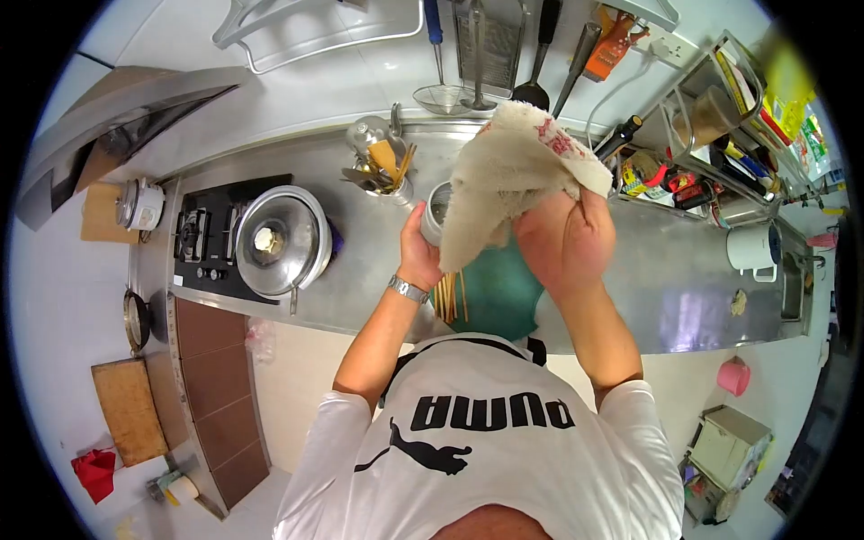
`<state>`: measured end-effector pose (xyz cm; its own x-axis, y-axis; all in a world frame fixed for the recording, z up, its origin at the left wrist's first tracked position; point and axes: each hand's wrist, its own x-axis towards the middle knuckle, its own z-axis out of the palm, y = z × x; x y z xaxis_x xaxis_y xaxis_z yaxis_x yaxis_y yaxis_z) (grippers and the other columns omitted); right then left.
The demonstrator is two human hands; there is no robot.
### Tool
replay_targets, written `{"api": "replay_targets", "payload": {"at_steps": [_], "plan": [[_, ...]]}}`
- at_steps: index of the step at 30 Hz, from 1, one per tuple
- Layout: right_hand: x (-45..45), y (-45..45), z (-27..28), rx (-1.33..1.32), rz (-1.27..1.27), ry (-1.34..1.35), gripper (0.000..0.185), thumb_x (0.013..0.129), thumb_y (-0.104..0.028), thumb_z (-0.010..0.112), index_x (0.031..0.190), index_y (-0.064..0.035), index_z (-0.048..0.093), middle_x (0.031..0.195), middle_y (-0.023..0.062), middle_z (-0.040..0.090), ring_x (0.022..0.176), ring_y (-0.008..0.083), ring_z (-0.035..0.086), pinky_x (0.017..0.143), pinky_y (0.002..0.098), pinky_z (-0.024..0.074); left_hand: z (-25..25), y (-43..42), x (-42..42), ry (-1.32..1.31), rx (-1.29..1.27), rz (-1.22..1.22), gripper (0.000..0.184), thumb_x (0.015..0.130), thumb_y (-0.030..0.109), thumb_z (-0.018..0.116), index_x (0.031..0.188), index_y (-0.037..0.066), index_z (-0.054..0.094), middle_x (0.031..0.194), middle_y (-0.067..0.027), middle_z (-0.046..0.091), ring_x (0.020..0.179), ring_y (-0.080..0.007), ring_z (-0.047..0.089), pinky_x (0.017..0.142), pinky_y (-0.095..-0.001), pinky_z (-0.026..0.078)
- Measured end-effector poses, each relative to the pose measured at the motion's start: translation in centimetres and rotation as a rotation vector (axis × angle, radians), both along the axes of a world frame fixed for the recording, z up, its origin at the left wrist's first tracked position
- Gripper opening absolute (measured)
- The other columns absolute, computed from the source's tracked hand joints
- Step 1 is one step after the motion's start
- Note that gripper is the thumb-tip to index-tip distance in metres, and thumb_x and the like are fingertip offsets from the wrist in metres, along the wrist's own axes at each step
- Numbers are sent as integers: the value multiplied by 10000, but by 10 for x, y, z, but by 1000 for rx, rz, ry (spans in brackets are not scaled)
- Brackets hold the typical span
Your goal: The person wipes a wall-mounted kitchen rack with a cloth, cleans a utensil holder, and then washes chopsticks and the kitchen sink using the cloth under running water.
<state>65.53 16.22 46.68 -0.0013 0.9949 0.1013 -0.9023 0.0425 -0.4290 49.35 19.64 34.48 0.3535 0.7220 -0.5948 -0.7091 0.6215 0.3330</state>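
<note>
My left hand (418, 249), with a metal watch at the wrist, is closed around a pale cup-like container (436, 214) whose opening faces up. Much of that container is hidden behind a beige cloth (504, 166) with a red pattern along one edge. In my right hand (571, 238) the cloth is pinched near its right side, and the rest hangs across toward the container. Below both hands, several wooden chopsticks (452, 297) rest at the left part of a round green surface (499, 292).
A lidded steel pot (283, 241) sits on the gas stove (205, 238) at left. Behind my left hand stands a utensil holder (396, 191) beside a glass jar (367, 135). A rack (720, 126) with bottles and packets is at right, near a white pot (754, 247) and the sink (794, 292).
</note>
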Motion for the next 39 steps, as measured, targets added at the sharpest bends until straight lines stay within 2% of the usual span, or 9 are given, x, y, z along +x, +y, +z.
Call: {"api": "replay_targets", "payload": {"at_steps": [3,6,11,21,24,26,29,32,39], "plan": [[4,3,-3,83,91,103,543,968,-354,199,1396,-28,278,1427,125,337,1285,282,354,1074,443,235,-29,0,-9,-83,74,-185,554,857,567,343,1090,112,557,898,-106,618,591,-202,524,454,-290,377],[7,8,-23,47,53,-23,444,947,-294,381,1316,-52,419,1315,100,477,1222,253,435,1011,416,330,-36,-2,-8,-120,96,-244,573,835,563,345,1112,106,549,898,-113,611,535,-187,473,427,-265,356],[29,4,-51,305,-193,-1926,210,745,-155,648,898,-13,632,1063,193,617,933,334,597,762,395,477,-30,-1,-6,-96,112,-216,530,849,587,356,1055,151,575,823,-42,597,571,-169,450,485,-267,339],[67,-16,-21,116,100,-2009,177,740,-206,658,727,-31,634,624,142,595,672,355,602,620,423,467,-21,5,-11,21,137,-35,468,859,543,414,1054,151,582,886,-19,627,632,-155,518,488,-264,361],[62,-26,-8,-18,94,-2174,168,767,-212,646,800,-48,636,771,119,643,733,323,618,649,398,486,-23,4,-10,-20,131,-52,456,869,529,411,1048,146,583,894,-19,633,636,-153,527,489,-263,364],[48,-33,-27,612,-280,-1845,247,795,-205,623,999,-67,607,1008,95,626,827,292,615,701,378,504,-20,0,-4,-25,103,-53,445,874,519,411,1042,145,585,890,-19,634,627,-150,524,488,-262,363],[26,-32,-34,616,-106,-2013,401,800,-172,600,1183,-85,518,1242,85,522,959,268,596,759,384,508,-16,-7,3,-13,134,-88,416,879,495,422,1032,143,584,883,-15,632,621,-151,524,493,-264,362],[28,-31,-38,451,227,-2022,448,804,-146,579,1235,-75,479,1311,87,471,1015,272,582,767,397,506,-32,-4,-4,29,138,-93,435,895,474,402,1039,105,583,840,-38,633,599,-157,549,469,-248,401],[36,-30,-21,622,-79,-2106,488,798,-111,588,1261,-49,445,1367,90,411,966,315,595,767,417,502,-23,2,-24,253,325,-171,387,877,475,452,928,115,584,733,-21,626,549,-150,549,449,-256,400]]}}
